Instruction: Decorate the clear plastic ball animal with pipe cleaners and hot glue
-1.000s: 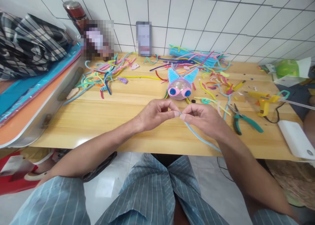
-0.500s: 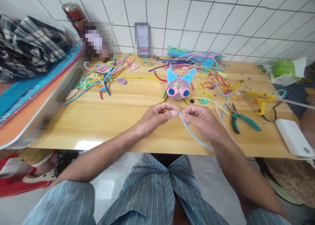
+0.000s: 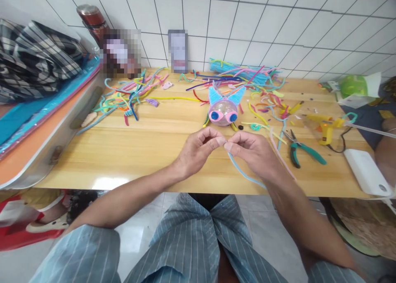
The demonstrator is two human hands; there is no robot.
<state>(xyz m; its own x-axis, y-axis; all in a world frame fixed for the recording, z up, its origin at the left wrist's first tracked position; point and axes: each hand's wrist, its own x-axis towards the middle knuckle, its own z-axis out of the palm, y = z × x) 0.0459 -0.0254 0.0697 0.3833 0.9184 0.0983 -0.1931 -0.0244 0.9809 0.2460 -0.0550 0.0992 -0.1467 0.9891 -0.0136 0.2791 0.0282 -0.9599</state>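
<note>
My left hand (image 3: 198,149) and my right hand (image 3: 252,151) meet fingertip to fingertip over the front middle of the wooden table (image 3: 139,151). Both pinch the end of a light blue pipe cleaner (image 3: 244,173), which trails down and to the right under my right wrist. A thin pale pink pipe cleaner (image 3: 280,155) lies by my right hand. Just behind my hands stands a clear ball figure (image 3: 223,109) with blue pipe-cleaner ears and pink-and-blue eyes.
Loose coloured pipe cleaners (image 3: 130,95) cover the back of the table. Green-handled pliers (image 3: 301,151), a yellow glue gun (image 3: 324,128) and a white box (image 3: 365,171) lie at the right. Stacked coloured sheets (image 3: 37,122) and checked cloth (image 3: 34,56) sit at the left.
My fingertips have closed together on the blue pipe cleaner's end, so its tip no longer shows between them. The view has shifted slightly; little else has moved.
</note>
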